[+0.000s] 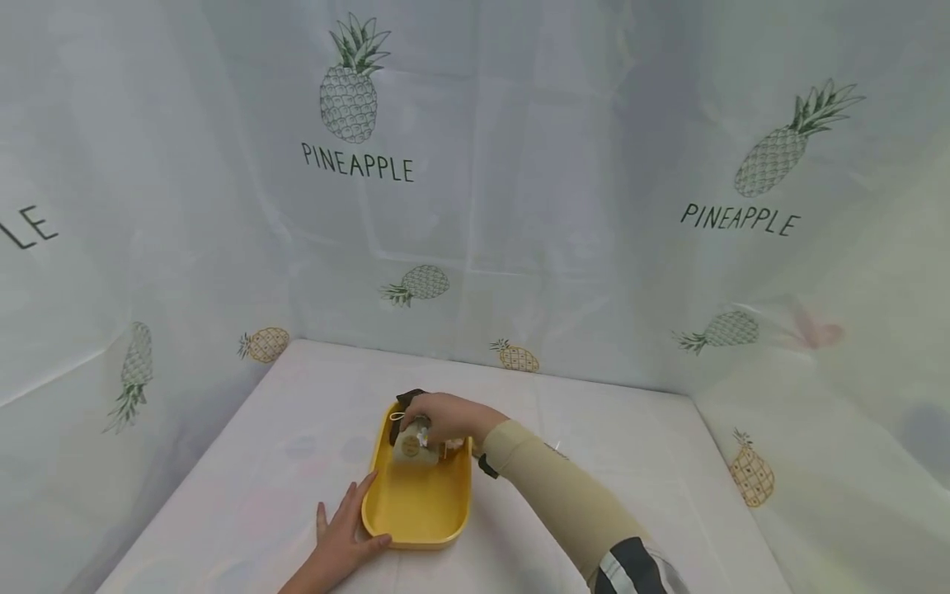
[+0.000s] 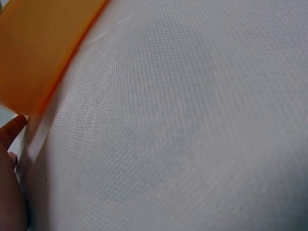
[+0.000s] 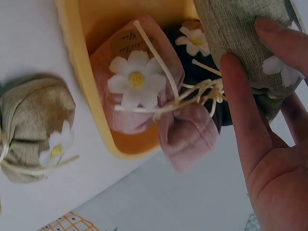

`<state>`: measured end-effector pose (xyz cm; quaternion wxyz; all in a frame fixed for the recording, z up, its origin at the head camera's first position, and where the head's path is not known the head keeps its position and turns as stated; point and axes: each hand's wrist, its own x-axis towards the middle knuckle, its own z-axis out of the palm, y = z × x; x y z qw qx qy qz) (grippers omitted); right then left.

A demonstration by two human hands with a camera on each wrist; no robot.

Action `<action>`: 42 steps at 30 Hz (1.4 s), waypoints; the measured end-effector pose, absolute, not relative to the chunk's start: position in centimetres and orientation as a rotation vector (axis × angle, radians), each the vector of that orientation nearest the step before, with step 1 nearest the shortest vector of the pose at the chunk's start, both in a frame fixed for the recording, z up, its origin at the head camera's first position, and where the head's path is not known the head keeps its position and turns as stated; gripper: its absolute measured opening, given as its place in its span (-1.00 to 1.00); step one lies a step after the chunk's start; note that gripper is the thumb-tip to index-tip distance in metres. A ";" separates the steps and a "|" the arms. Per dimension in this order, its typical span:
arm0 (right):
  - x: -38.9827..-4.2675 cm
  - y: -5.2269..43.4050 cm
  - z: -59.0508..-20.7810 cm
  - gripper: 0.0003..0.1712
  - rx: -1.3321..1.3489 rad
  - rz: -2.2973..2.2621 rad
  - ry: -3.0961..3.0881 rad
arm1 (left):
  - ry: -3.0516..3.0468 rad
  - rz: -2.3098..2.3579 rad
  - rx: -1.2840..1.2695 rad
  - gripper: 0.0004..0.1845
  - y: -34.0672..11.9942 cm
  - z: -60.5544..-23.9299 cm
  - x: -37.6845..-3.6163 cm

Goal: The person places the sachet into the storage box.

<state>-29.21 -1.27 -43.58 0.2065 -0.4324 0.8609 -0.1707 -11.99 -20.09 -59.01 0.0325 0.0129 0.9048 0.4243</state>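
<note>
A yellow tray [image 1: 416, 503] lies on the white table. My right hand [image 1: 439, 417] grips an olive-grey cloth pouch [image 1: 411, 446] over the tray's far end; its fingers [image 3: 240, 110] curl round the pouch [image 3: 236, 33]. In the tray under it lie a pink pouch [image 3: 139, 96] with a white flower and a dark pouch [image 3: 199, 72]. My left hand [image 1: 345, 528] rests flat on the table, its thumb [image 2: 12, 130] against the tray's near left corner [image 2: 38, 48].
A beige pouch [image 3: 33, 130] with a small flower lies on the table just outside the tray's rim [image 3: 72, 72]. An orange checked item [image 3: 67, 223] shows at the edge of the right wrist view. Pineapple-print curtains [image 1: 475, 206] close the table on three sides.
</note>
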 end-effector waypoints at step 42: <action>-29.2 -2.9 -46.5 -0.39 -1.287 -0.276 2.358 | 2.791 1.282 0.037 0.04 -20.0 -58.9 -12.0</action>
